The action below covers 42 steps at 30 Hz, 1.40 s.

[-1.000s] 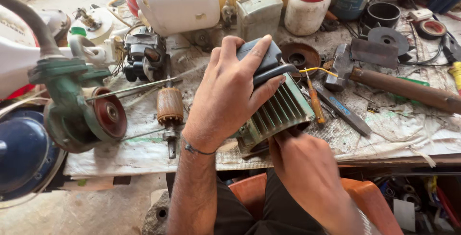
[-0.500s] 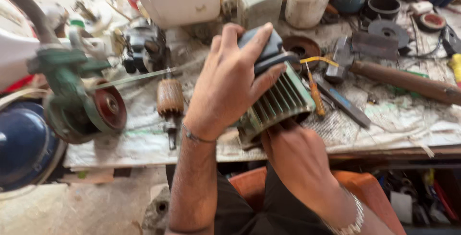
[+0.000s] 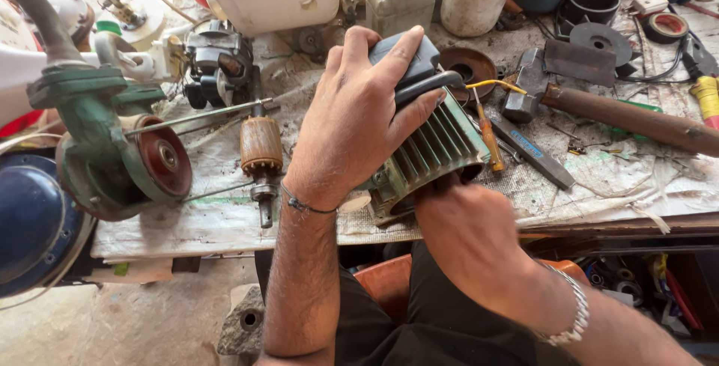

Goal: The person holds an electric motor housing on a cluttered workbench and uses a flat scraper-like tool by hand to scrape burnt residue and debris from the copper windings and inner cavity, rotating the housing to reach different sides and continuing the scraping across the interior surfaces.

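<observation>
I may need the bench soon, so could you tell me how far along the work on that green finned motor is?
Done: the copper-wound rotor already lies out on the bench. In hand: the left hand clamps the green finned motor housing by its dark terminal box, while the right hand works at its open end, fingers hidden. Left: housing and rotor are not yet together.

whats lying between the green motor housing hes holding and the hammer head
In the head view, a screwdriver with an orange handle lies between the finned green motor housing and the hammer head, with a flat dark metal tool just right of it.
</observation>
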Each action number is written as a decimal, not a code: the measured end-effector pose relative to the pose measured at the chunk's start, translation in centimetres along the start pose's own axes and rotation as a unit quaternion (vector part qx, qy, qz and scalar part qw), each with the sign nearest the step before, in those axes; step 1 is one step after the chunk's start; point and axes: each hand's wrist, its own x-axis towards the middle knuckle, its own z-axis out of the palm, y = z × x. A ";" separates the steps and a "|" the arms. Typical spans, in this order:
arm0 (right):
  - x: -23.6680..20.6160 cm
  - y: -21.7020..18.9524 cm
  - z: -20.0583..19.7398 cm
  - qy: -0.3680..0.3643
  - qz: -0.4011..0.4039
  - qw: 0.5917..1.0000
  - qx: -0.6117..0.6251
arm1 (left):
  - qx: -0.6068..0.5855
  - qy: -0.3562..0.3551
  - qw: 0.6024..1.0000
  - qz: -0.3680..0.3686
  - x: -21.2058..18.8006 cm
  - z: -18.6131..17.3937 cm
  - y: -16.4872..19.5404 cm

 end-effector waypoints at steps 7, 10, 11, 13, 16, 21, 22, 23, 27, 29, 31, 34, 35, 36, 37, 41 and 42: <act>0.3 0.0 -1.3 -0.038 0.047 0.997 0.048 | 0.006 0.004 1.000 -0.001 0.2 0.1 0.1; 0.6 -0.1 -1.1 0.046 0.052 0.990 0.120 | 0.003 -0.007 1.000 -0.009 0.1 0.1 0.0; 0.7 -0.2 -1.0 0.097 0.047 0.983 0.150 | 0.003 -0.004 1.000 -0.005 0.1 0.1 0.1; 0.6 0.0 -0.9 0.046 0.083 0.979 0.182 | 0.007 0.005 1.000 0.001 0.1 0.1 0.0; 0.7 0.3 -0.7 0.049 0.089 0.969 0.225 | 0.004 -0.001 1.000 -0.002 0.1 0.0 0.0; 1.0 0.9 -0.4 0.062 0.078 0.937 0.334 | 0.002 -0.010 1.000 -0.012 0.2 -0.1 0.1; 0.9 0.9 -0.4 0.062 0.075 0.928 0.360 | 0.001 -0.009 1.000 -0.013 0.2 -0.1 0.1; 0.8 1.0 -0.5 0.060 0.074 0.917 0.386 | 0.001 -0.010 1.000 -0.015 0.1 -0.1 0.1; 0.2 1.2 -1.1 0.035 0.085 0.892 0.443 | 0.000 -0.012 1.000 -0.014 0.0 -0.1 0.1; 0.1 1.2 -1.4 -0.033 0.142 0.872 0.468 | 0.000 -0.011 1.000 -0.012 0.0 -0.1 0.0; -0.1 0.9 -1.5 -0.022 0.107 0.899 0.424 | 0.002 -0.012 1.000 -0.007 -0.1 -0.2 0.0; -0.8 0.0 -1.2 0.067 0.066 0.943 0.319 | -0.009 -0.012 1.000 -0.011 0.0 -0.3 0.2; -1.1 -0.3 -0.9 0.106 0.055 0.954 0.276 | -0.005 -0.013 1.000 -0.011 0.1 -0.3 0.2; -1.5 -0.6 -0.7 0.085 0.074 0.964 0.240 | -0.001 -0.015 1.000 -0.011 0.1 -0.4 0.2; -1.8 -0.8 -0.5 0.064 0.094 0.972 0.204 | 0.002 -0.017 1.000 -0.011 0.1 -0.4 0.2; -2.6 -1.3 0.3 0.144 0.042 0.971 0.188 | 0.002 -0.020 1.000 -0.011 0.1 -0.4 0.2; -2.4 -1.2 0.6 0.115 0.034 0.971 0.208 | 0.003 -0.022 1.000 -0.012 0.1 -0.3 0.1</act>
